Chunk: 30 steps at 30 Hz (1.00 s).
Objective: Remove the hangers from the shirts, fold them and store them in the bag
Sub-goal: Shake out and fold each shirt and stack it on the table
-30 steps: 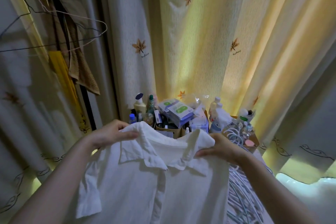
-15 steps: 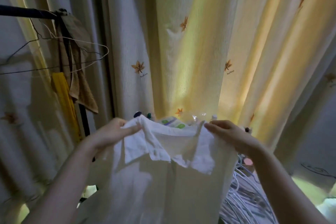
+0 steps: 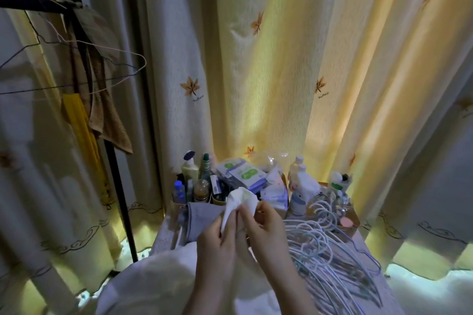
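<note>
Rail [image 3: 30, 5]: far left, carrying bare wire hangers [image 3: 102, 69], seemingly emptied of shirts.
Left hand [image 3: 217, 240]: fingers curled, pinching the bunched top of the white shirt [image 3: 239, 199], probably gathering the shoulders for a fold.
Shirt body: draped below, toward the camera.
Right hand [image 3: 266, 225]: touching the left, curled on the same bunch.
Hanger pile [image 3: 332, 245]: just right of the hands, heaped aside, likely to keep folding space free.
Bag: cannot tell which, if any.

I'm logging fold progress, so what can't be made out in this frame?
Head view:
white shirt: lower part cut off by the bottom edge; pinched part covered by left hand and right hand.
grey fabric item: bag or garment, unclear.
hanger pile: overlapping, uncountable.
bottles: labels too small, dim.
</note>
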Tool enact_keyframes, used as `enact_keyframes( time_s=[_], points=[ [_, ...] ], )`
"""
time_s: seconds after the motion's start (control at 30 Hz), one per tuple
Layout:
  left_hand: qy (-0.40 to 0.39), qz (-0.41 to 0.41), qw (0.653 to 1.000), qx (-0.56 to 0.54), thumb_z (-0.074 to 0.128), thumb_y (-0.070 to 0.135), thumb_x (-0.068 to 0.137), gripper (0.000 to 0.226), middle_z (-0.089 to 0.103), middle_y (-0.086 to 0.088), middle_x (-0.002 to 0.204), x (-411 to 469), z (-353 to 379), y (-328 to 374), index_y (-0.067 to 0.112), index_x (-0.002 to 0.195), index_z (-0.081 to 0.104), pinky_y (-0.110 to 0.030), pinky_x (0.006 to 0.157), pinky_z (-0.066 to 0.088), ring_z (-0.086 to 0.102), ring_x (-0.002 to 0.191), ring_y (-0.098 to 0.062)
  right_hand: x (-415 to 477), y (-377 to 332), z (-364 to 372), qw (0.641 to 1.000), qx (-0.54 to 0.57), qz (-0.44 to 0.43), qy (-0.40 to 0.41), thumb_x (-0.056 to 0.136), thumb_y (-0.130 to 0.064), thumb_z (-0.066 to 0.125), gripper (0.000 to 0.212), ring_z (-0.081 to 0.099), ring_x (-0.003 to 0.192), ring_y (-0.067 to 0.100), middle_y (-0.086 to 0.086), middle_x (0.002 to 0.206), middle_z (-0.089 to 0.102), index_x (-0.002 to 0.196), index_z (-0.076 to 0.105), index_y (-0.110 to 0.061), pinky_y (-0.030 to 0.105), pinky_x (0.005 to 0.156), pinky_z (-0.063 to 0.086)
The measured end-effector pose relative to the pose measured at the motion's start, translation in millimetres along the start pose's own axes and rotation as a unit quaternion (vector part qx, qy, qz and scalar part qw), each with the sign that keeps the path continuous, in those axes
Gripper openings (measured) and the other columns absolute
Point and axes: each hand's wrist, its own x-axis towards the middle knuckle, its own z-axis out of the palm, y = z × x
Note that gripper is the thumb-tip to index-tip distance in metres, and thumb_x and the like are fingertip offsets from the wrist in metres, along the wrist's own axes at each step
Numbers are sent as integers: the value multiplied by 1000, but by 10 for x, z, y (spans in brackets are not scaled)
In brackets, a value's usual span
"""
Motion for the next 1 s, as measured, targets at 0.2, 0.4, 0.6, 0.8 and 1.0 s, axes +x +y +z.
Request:
enact_keyframes(
  time_s=[0.2, 0.4, 0.6, 0.8, 1.0],
  points=[
    [-48, 2, 998, 44, 46, 39, 94, 21, 68, 24, 93, -101, -126, -80, 44, 108, 61, -1, 70, 41, 59, 90, 14, -101, -22, -22, 996, 70, 41, -40, 91, -26, 60, 37, 44, 57, 21, 15, 62, 43, 72, 43, 1, 37, 56, 36],
    [-102, 15, 994, 33, 37, 58, 84, 30, 57, 49, 96, -162, -192, -31, 55, 110, 52, 9, 73, 32, 46, 99, 30, -134, 0, -41, 991, 91, 52, -82, 96, -26, 52, 32, 51, 55, 15, 2, 57, 50, 69, 47, -10, 26, 49, 42],
    [-158, -1, 987, 30, 53, 60, 82, 34, 62, 35, 106, -89, -308, -123, 57, 115, 49, -17, 83, 50, 58, 101, 13, -142, -25, -250, 987, -37, -45, -151, 96, -17, 51, 27, 58, 61, 3, -7, 67, 64, 72, 64, -20, 15, 56, 41],
    [-255, 23, 967, 7, 44, 41, 89, 32, 65, 23, 114, -92, -436, -126, 44, 118, 56, -21, 89, 49, 61, 106, 2, -137, -78, -437, 959, -197, -187, -84, 71, -53, 70, 45, 44, 108, 7, -11, 114, 51, 107, 56, -29, 19, 91, 38],
    [-266, 98, 959, -21, 53, 36, 86, 28, 69, 16, 107, 276, -608, 376, 37, 113, 57, -17, 90, 47, 62, 103, 0, 150, -576, -381, 938, -192, -201, -208, 80, -47, 65, 20, 54, 63, -4, -13, 70, 61, 82, 62, -27, 11, 59, 40]
  ],
)
